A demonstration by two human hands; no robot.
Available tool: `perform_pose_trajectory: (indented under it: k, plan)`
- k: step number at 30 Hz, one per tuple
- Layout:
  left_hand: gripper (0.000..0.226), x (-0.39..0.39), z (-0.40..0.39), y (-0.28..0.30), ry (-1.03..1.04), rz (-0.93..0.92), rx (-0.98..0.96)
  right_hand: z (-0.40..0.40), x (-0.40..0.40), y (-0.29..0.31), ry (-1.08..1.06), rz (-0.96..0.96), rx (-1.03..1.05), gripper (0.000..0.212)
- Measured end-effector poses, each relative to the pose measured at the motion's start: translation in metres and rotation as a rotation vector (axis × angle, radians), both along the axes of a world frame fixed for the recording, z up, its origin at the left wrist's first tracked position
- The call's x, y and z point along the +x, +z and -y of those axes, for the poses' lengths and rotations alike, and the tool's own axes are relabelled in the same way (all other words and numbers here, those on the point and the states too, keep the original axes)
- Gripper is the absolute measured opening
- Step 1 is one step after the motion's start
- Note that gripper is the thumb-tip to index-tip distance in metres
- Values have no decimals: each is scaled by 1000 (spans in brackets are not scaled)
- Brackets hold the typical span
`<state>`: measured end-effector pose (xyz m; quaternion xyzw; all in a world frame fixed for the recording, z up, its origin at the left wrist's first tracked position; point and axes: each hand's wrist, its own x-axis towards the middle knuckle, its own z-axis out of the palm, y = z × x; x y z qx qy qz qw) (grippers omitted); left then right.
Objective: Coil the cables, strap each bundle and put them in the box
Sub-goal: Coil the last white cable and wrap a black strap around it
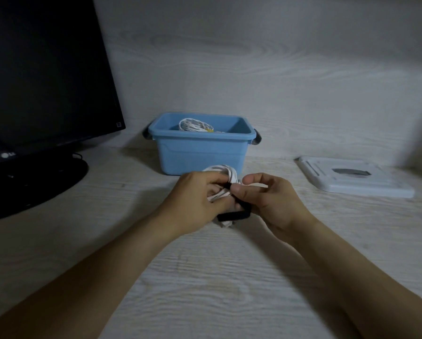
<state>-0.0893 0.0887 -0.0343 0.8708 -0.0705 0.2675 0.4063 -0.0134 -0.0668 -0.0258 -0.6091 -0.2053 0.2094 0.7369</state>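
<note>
Head view, dim light, pale wood-grain counter (205, 277).

Left hand (195, 199): grip curled round a coiled white cable (221, 173), bundle held just above the counter, in front of the blue box (201, 152) and near its front wall. Upper loops of coil showing above the fingers; lower end of bundle visible below the hands.

Right hand (266, 199): thumb and forefinger pinching a black strap (234, 214) against the coil. Strap passing over the middle of the bundle, free end bent and hanging below the two hands. Cannot tell whether the strap is fastened.

Blue box: open, upright at the middle back of the counter, grey handles at both ends. Inside, a second white cable coil (195, 124) toward the left rear; something small and yellow just beside it, too small to identify.

White lid (354, 177): flat on the counter to the right of the box, well apart from the hands.

Black monitor (41, 77): far left, screen dark, round base on the counter.
</note>
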Motion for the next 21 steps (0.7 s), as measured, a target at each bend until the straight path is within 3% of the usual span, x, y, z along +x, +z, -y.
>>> perform_pose_trajectory:
  k: [2,4,6,8,11,14,16,18,19,21]
  plan:
    - [26,1,3,1,13,148,85,1,2,1,18,-89,73,32]
    - [32,3,4,1,36,243,169,2,3,3,52,-123,125,11]
    - [35,4,4,0,60,283,193,3,2,4,55,-129,156,16]
    - [35,5,5,-1,85,333,204,3,3,4,57,-152,184,7]
    - [28,5,9,-1,145,443,212,0,3,5,21,-217,261,59]
    - [19,4,12,3,199,509,238,0,2,7,42,-288,318,62]
    - [17,4,13,5,322,477,367,0,0,10,53,-320,318,56]
    - [17,3,17,5,381,331,425,1,0,9,36,-370,310,37]
    - [16,3,18,4,338,251,387,1,-1,10,20,-389,298,28]
    - [13,5,16,-2,206,140,249,0,-2,8,-5,-387,274,29]
